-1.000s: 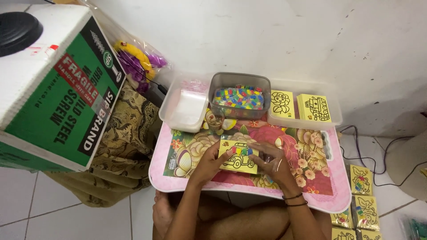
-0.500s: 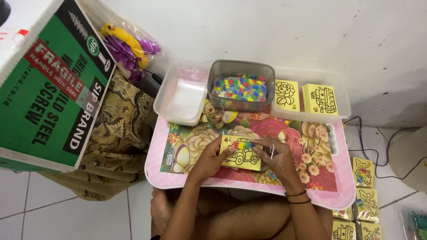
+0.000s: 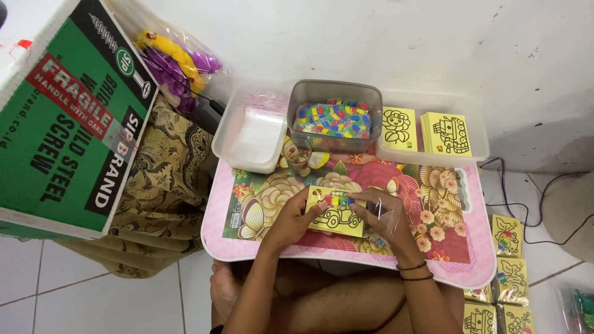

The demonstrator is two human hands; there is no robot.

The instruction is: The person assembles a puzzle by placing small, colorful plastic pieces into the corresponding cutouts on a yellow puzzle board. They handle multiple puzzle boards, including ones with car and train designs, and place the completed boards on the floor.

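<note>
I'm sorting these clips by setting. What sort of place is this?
Probably a home floor used for small craft packing: a person sits at a low pink table on white tiles, hands on a yellow picture card, with a tub of coloured pieces beside card stacks.

Obs., bystander view. Large green/white cardboard box far left, tilted, w/ red diagonal band. Under it: brown patterned cloth, draped to white tile floor. Clear bag w/ yellow + purple items against wall, just right of box top. Pink floral worktop centre. At its far edge, L to R: empty clear plastic tub; grey tub of multicolour small pieces; clear tray holding two stacks yellow line-art cards, flower stack + vehicle stack. Small clear cup in front of grey tub. Floor R: finished cards in sleeves, black cable.
</note>
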